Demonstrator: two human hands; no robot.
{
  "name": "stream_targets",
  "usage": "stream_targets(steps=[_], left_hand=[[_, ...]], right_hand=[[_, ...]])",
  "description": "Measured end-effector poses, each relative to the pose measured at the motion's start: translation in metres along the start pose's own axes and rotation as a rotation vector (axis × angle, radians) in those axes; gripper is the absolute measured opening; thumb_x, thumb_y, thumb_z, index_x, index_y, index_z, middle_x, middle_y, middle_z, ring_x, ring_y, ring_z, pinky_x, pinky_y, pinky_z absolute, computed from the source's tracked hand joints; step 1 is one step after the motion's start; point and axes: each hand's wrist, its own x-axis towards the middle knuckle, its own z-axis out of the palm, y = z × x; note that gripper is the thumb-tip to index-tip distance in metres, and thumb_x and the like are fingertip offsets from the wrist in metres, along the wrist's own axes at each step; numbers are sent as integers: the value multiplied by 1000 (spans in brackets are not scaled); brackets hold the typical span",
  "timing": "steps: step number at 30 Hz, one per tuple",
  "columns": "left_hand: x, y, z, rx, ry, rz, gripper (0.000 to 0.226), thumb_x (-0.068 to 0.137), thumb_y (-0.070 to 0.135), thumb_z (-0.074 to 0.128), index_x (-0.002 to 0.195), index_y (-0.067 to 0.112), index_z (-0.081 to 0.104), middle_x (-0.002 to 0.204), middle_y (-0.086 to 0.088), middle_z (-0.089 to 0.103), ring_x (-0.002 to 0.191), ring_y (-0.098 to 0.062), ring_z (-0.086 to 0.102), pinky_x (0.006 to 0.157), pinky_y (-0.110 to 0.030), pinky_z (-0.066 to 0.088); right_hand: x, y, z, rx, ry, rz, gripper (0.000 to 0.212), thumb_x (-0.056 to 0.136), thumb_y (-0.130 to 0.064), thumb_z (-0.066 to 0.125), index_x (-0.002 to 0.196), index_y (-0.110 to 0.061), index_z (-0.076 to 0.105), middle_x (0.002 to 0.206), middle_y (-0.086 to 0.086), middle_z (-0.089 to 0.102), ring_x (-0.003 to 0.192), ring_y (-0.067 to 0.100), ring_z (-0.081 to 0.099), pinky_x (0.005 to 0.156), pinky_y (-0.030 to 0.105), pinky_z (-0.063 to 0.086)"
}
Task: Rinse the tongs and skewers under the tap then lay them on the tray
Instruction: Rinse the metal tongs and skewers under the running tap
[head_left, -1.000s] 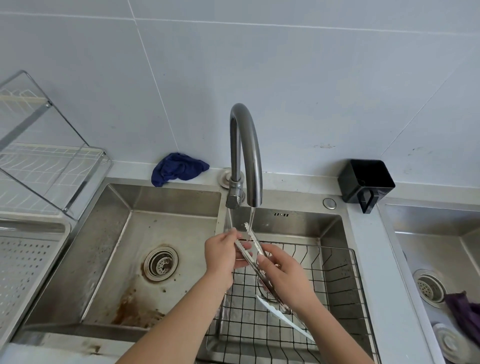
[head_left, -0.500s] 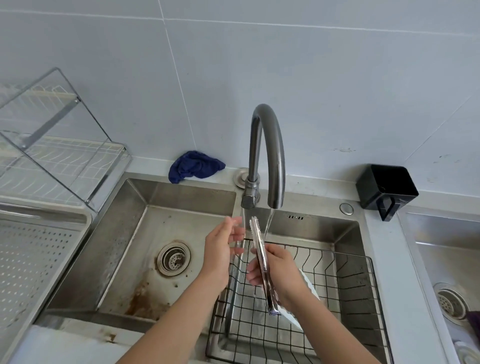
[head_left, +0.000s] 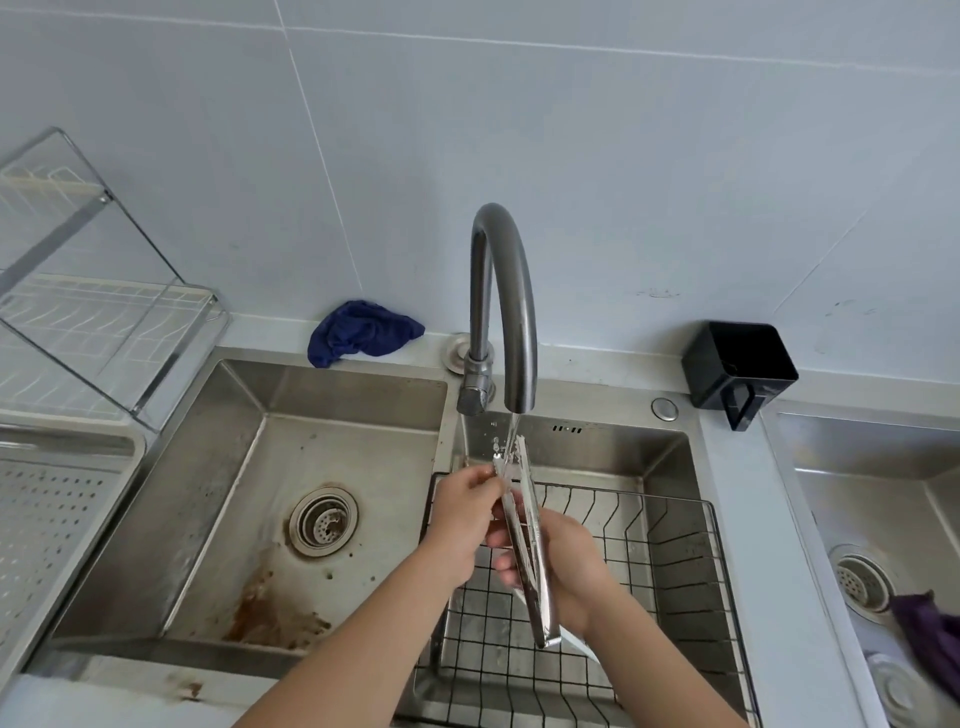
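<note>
Rinse in hand: tongs clamped in curled right hand, left hand pinching blades at 12 o'clock under tap; best turned slowly, rubbed tips to hinge.

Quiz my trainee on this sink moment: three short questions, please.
1. True or false: water from the tap runs onto the tongs.
2. What lies below the right hand? A) cutting board B) wire basket C) pot
3. Fill in: the cloth left of the tap is ____.
Key: 1 true; 2 B; 3 blue.
</note>
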Motion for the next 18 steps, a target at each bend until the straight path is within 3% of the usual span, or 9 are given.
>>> stream_targets(steps=[4, 7, 10, 14, 18], left_hand=[[6, 1, -2, 130, 143, 64, 20, 95, 23, 67, 77, 15, 73, 68, 1, 74, 62, -15, 71, 58, -30, 53], [10, 0, -7, 142, 210, 87, 27, 95, 25, 64, 70, 14, 68, 63, -4, 67, 52, -15, 61, 51, -29, 48], [13, 5, -15, 78, 229, 60, 29, 98, 28, 60, 80, 8, 69, 71, -11, 69, 55, -18, 61, 49, -30, 46], [11, 14, -25, -312, 13, -77, 61, 95, 58, 55, 98, 0, 73, 79, -15, 66, 47, -21, 47, 41, -28, 36], [9, 26, -21, -408, -152, 2, 76, 74, 86, 49, 96, 20, 80, 84, -11, 67, 47, -18, 44, 39, -27, 36]], right_hand=[[-7, 2, 1, -19, -111, 0, 61, 101, -56, 49, 110, 0, 74, 90, 24, 68, 64, 31, 62, 58, 39, 56], [-7, 0, 8, -119, -135, -38, 59, 95, -54, 60, 109, 1, 73, 94, 24, 70, 66, 30, 65, 64, 42, 59], [1, -5, 17, -161, -119, -59, 55, 97, -49, 61, 109, 3, 72, 93, 22, 71, 65, 30, 66, 64, 42, 61], [18, -21, 30, -239, -95, -86, 44, 105, -35, 55, 114, 6, 68, 88, 21, 69, 62, 28, 64, 57, 38, 60], [36, -37, 44, -231, -23, -147, 29, 107, -20, 50, 104, 4, 66, 71, 15, 66, 49, 21, 56, 41, 29, 48]])
